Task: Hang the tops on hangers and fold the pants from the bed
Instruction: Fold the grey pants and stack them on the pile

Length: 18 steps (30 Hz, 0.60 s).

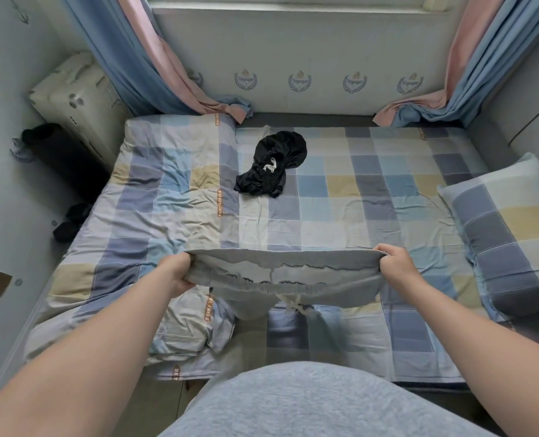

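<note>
Bedding (pixel 167 190) is lying rumpled beyond and left of the left hand (pixel 176 272), whose fingers are curling round one end of the waistband of the gray pants (pixel 280 275). The pants are stretching between both hands, over the bed (pixel 372 184). A black garment (pixel 271 165) is lying crumpled well beyond them. The right hand (pixel 397 266) is gripping the waistband's other end, with a pillow (pixel 498 228) lying to its right.
</note>
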Each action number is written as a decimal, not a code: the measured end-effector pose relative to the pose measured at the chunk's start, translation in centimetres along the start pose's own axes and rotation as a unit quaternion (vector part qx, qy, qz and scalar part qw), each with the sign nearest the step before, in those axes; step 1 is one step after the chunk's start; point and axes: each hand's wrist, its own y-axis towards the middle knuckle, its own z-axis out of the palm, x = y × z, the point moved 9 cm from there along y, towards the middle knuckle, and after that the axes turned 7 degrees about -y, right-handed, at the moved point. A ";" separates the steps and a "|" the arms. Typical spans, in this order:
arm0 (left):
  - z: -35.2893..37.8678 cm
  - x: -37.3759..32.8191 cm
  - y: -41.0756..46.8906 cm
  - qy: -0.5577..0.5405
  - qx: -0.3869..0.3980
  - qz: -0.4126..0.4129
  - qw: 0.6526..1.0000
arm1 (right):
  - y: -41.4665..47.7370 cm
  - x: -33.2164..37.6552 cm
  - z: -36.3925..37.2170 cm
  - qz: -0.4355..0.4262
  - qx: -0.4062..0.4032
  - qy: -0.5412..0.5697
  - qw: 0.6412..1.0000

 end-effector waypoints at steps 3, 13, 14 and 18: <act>0.9 -1.6 -0.9 0.104 0.037 0.056 0.992 | 0.4 -0.3 0.1 0.007 0.010 -0.005 1.000; -2.1 -5.5 -1.3 0.468 -0.102 0.224 0.849 | 0.5 -2.8 -2.5 0.063 -0.057 -0.206 0.975; -2.8 -5.4 -1.2 0.478 -0.116 0.217 0.843 | 0.4 -3.0 -2.8 0.073 -0.058 -0.220 0.971; -5.2 -2.0 0.0 0.358 -0.120 0.089 0.921 | 0.2 -3.3 -2.9 0.095 -0.054 -0.227 0.968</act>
